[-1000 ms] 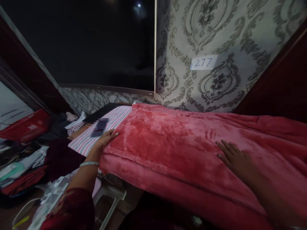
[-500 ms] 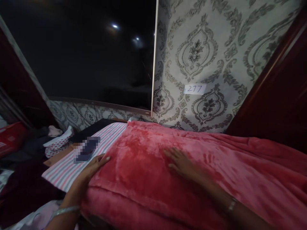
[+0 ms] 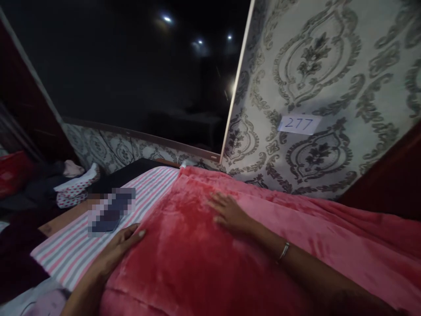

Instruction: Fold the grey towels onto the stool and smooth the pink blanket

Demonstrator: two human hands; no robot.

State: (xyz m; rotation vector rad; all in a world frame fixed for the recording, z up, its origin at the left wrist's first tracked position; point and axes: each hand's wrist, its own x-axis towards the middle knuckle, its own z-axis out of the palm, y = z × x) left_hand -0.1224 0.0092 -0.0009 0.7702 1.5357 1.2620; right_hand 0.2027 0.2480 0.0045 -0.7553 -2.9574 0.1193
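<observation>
A plush red-pink blanket lies spread over a raised flat surface. My right hand rests flat on its far part, fingers spread, a thin bangle on the wrist. My left hand lies palm down at the blanket's left edge, where it meets a pink, white and grey striped cloth. A dark phone, partly blurred, lies on the striped cloth just beyond my left fingers.
A large dark screen hangs on the patterned wall, with a paper label "277" to its right. Folded clothes and a dotted white cloth are piled at the left. A dark wooden panel stands at the right.
My right hand has slid left across the blanket, from its right part to near the far middle. My left hand stays at the blanket's left edge. The view has come closer and tilted.
</observation>
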